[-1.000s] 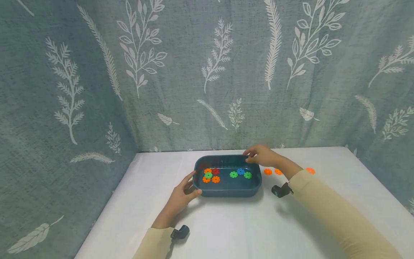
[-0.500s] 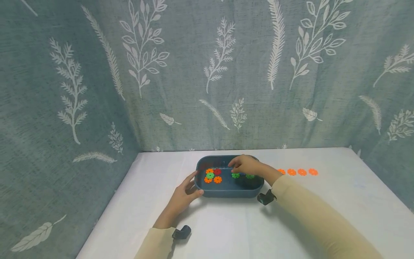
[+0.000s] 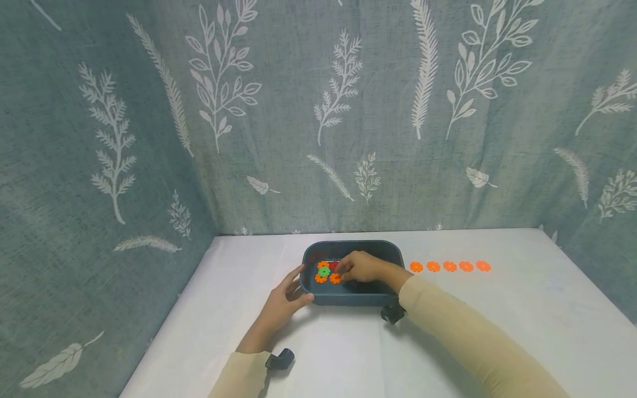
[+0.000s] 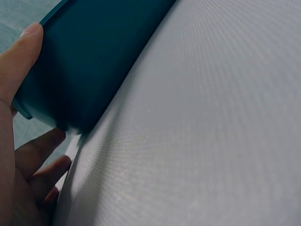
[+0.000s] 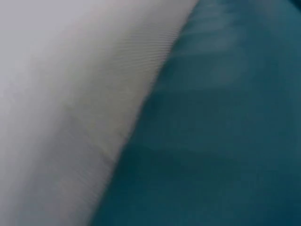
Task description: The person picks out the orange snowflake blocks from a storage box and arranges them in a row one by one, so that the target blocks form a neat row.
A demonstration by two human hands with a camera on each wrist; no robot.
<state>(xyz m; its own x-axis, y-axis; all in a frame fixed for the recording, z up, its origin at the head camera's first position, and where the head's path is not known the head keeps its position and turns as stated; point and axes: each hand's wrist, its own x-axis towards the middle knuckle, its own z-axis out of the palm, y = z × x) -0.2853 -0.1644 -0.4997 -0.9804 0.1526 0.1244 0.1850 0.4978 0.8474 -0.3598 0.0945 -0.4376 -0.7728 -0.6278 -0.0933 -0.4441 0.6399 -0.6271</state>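
Right hand (image 3: 365, 266) now farther left in the tray (image 3: 343, 299), bent fingers at an orange disc (image 3: 335, 279), grip unclear

From my head feed: grey-green backdrop (image 3: 288, 83) stands behind the table (image 3: 348, 359), whose white top meets it along the far edge. Side drape (image 3: 55, 237) hangs at left, darker in tone. Print on both is white. I log a leafy branch (image 3: 217, 80) left of centre, a feather (image 3: 427, 69) right of centre, a fern sprig (image 3: 114, 138) and, lower left, a leaf (image 3: 52, 366). My left-wrist feed shows tabletop weave; my right-wrist feed blurs it.
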